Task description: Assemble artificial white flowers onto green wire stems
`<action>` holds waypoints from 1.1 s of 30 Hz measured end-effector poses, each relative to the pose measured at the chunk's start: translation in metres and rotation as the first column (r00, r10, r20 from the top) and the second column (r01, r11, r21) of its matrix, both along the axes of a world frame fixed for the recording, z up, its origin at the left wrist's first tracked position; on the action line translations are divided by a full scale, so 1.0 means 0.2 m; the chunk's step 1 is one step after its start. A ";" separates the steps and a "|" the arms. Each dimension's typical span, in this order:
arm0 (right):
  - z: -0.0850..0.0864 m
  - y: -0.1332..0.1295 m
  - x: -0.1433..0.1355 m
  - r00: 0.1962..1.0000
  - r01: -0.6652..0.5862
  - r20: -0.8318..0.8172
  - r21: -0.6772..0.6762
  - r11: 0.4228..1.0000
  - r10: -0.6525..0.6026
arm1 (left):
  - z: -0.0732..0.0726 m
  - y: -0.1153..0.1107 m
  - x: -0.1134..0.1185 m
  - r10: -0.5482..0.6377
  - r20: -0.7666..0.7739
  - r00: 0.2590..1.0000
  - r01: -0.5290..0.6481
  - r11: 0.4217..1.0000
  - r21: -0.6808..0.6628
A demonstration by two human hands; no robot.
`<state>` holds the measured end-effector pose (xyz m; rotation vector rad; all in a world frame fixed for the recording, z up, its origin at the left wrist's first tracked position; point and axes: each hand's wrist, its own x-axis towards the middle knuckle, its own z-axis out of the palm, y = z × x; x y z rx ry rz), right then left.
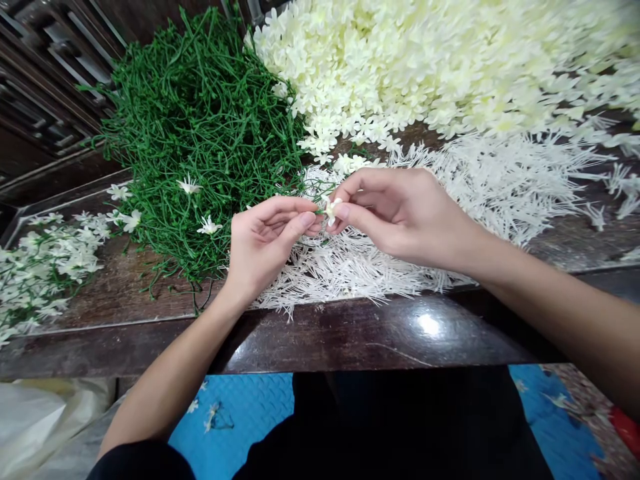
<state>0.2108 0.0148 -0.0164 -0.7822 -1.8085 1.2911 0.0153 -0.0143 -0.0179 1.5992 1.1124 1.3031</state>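
My left hand (273, 237) pinches a thin green stem, most of it hidden by the fingers. My right hand (395, 210) holds a small cream artificial flower (331, 210) between thumb and forefinger, at the tip of that stem. The two hands nearly meet in the middle of the view. Under them lies a heap of white spiky stamen pieces (350, 270). Behind my left hand rises a tangled pile of green plastic stems (200, 127), with a few white flowers resting on it.
A large pile of cream flower heads (400, 60) covers the back right. More white stamens (505, 180) spread to the right. Flowers on stems (55, 260) lie at the far left. The dark wooden edge (350, 333) runs along the front, above a blue floor mat (240, 413).
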 end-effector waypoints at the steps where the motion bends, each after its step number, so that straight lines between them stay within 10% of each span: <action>1: 0.00 0.00 0.00 1.000 -0.010 0.003 0.003 1.000 0.010 | 0.00 0.00 0.00 -0.011 0.012 1.000 0.011 1.000 -0.005; 18: 0.02 -0.01 -0.01 0.995 0.021 0.091 0.160 0.987 -0.036 | 0.00 0.00 0.01 -0.067 0.040 0.997 0.071 0.991 -0.110; 24: 0.01 0.00 0.00 0.976 0.044 0.181 0.366 0.929 -0.118 | -0.01 -0.01 0.01 -0.079 -0.016 0.997 0.078 0.995 -0.064; 33: 0.00 -0.01 0.00 0.979 0.049 0.169 0.327 0.944 -0.109 | -0.06 -0.04 0.00 0.004 -0.191 0.982 0.020 0.992 0.123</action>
